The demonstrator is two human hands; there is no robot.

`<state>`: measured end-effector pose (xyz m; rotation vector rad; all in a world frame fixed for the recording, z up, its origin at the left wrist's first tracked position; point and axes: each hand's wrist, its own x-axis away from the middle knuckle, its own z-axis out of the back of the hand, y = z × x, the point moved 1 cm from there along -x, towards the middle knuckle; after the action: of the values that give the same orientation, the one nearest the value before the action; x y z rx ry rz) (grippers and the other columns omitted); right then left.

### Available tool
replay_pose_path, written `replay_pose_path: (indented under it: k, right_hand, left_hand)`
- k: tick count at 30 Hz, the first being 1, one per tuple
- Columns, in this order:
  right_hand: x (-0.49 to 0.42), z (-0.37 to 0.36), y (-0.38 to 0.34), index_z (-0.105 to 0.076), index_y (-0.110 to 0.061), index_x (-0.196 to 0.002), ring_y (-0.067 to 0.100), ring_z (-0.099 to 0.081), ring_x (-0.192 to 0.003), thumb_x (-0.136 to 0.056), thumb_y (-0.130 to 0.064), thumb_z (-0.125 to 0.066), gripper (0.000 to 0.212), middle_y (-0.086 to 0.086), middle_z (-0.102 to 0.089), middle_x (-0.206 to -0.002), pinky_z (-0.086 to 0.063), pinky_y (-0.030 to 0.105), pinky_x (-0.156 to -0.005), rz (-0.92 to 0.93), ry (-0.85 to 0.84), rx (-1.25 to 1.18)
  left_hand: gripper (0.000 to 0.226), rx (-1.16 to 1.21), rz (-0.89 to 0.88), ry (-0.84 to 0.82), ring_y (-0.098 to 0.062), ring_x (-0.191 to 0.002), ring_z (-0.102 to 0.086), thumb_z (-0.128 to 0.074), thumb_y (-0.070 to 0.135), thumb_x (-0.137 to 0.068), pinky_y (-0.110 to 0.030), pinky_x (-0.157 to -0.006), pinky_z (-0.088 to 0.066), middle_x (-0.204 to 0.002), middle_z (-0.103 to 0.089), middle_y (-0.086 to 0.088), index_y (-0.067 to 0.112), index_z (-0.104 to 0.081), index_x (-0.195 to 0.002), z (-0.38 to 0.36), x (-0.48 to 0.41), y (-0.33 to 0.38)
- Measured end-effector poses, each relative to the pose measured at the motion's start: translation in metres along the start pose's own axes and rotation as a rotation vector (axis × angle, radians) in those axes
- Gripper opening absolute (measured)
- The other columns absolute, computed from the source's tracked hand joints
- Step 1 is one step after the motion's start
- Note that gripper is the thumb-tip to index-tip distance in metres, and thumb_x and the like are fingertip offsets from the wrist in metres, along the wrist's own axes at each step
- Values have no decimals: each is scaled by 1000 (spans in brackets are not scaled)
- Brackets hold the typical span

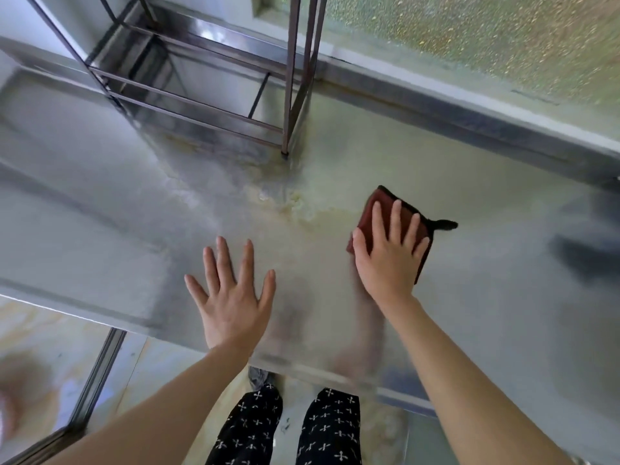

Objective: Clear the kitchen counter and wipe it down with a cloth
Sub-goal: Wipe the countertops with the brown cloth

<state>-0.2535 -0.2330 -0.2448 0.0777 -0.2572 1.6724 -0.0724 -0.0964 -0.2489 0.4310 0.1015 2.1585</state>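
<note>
A stainless steel counter (pixel 469 297) fills most of the head view. A folded dark red cloth (pixel 377 204) with a black edge and a small black loop lies on it right of centre. My right hand (pixel 385 253) presses flat on the cloth, fingers spread over its top. My left hand (pixel 231 297) rests flat on the bare steel near the front edge, fingers apart, holding nothing. Yellowish stains (pixel 295 203) mark the steel just left of the cloth.
A metal wire rack (pixel 288 95) stands at the back of the counter, one leg close to the stains. A frosted window (pixel 486 38) runs along the back right. The counter's front edge (pixel 100 322) lies below my left hand, with floor and my legs beneath.
</note>
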Motion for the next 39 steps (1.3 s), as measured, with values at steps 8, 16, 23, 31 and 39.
replay_pose_path:
  k: [8,16,23,31,39]
  right_hand:
    - [-16,0,5,-28,-37,-144,31,-20,-142,-90,-58,-31,58,-3,-23,-155,-21,56,-111,545,0,118]
    - [-67,24,-5,-19,-33,-147,29,-1,-145,-96,-52,-23,54,-3,-6,-159,-1,50,-114,399,-71,-72]
    - [-111,40,113,-32,-20,-144,34,-24,-140,-95,-46,-15,58,9,-26,-154,-28,54,-107,258,-36,28]
    - [-117,27,122,-25,-28,-147,25,-17,-144,-97,-47,-10,55,-1,-20,-155,-20,49,-112,316,-9,110]
    - [-120,30,122,-33,-27,-144,28,-24,-141,-96,-47,-9,57,1,-27,-153,-12,46,-109,340,-27,115]
  left_hand:
    - [64,-11,20,22,-18,-142,13,-14,64,-88,-54,-113,3,-156,6,-1,38,-3,-146,-3,-2,-2]
    - [66,3,59,18,-19,-143,7,-14,65,-86,-51,-113,2,-157,-2,-4,36,-14,-145,4,0,6]
    - [50,38,-350,95,-21,-141,-14,-35,47,-91,-39,-112,-5,-152,-24,-5,27,-41,-137,6,-25,124]
    - [52,-163,-457,75,-22,-138,-28,-22,54,-93,-52,-108,-29,-151,-28,2,34,-30,-141,-28,-128,215]
    - [53,-81,-193,112,-23,-143,-2,-16,49,-95,-54,-111,-1,-157,-5,3,34,-12,-146,-4,-186,221]
